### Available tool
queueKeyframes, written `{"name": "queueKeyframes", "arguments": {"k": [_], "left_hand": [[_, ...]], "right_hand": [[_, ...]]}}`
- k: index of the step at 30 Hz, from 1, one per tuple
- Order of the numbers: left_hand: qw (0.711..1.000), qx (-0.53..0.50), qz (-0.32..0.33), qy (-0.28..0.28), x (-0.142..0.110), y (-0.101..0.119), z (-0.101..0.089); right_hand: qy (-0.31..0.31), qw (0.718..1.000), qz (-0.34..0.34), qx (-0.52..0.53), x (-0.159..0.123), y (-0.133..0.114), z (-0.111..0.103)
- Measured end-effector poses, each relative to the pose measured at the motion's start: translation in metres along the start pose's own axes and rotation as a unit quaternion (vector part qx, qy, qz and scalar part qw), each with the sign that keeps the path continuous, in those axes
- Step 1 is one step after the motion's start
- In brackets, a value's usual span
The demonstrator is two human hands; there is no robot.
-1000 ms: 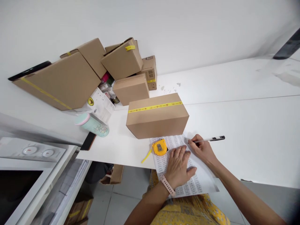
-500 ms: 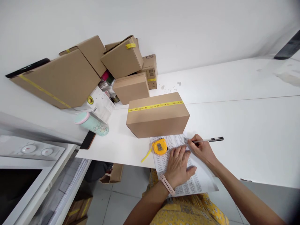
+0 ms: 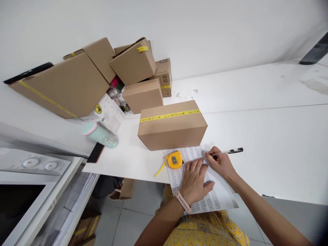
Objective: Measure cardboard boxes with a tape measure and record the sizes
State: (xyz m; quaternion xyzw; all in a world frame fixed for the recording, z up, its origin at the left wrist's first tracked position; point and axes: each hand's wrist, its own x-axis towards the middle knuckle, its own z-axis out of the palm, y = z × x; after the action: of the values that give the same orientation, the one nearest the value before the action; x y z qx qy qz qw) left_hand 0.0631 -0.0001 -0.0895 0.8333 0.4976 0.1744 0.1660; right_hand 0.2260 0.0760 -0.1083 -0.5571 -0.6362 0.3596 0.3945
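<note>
The only view is head-worn: it looks from above the near edge of the paper (image 3: 220,184), facing forward and steeply down at close range. It reaches the wall (image 3: 205,34) beyond the paper and the floor (image 3: 139,196) left of it; far to its right, the dark edge is hard to read.

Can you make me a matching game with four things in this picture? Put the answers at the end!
Things:
1. Tape measure
2. Pen
3. Left hand
4. Tumbler

Colour, place or state:
A. Held in the right hand
B. Mint green and pink
C. Palm down on the printed paper
D. Bright yellow-orange

Right pairs: 1-D, 2-A, 3-C, 4-B
</note>
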Motion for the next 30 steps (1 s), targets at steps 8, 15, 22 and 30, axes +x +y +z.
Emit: {"name": "queueKeyframes", "arguments": {"k": [8, 15, 22, 30], "left_hand": [[1.000, 0.005, 0.002, -0.001, 0.0000, 0.0000, -0.0006], [1.000, 0.008, 0.000, -0.003, -0.0003, 0.0005, -0.0008], [1.000, 0.006, 0.001, 0.000, -0.0005, 0.0001, -0.0016], [1.000, 0.008, 0.002, -0.002, -0.0005, 0.0003, -0.0020]], "right_hand": [[0.018, 1.000, -0.001, 0.001, 0.0005, 0.0012, 0.0011], [0.013, 1.000, -0.007, -0.007, 0.0008, 0.0048, 0.0006], [0.017, 1.000, -0.002, -0.010, 0.0008, 0.0025, 0.0001], [0.026, 1.000, -0.002, -0.002, 0.0003, 0.0005, -0.0001]]}}
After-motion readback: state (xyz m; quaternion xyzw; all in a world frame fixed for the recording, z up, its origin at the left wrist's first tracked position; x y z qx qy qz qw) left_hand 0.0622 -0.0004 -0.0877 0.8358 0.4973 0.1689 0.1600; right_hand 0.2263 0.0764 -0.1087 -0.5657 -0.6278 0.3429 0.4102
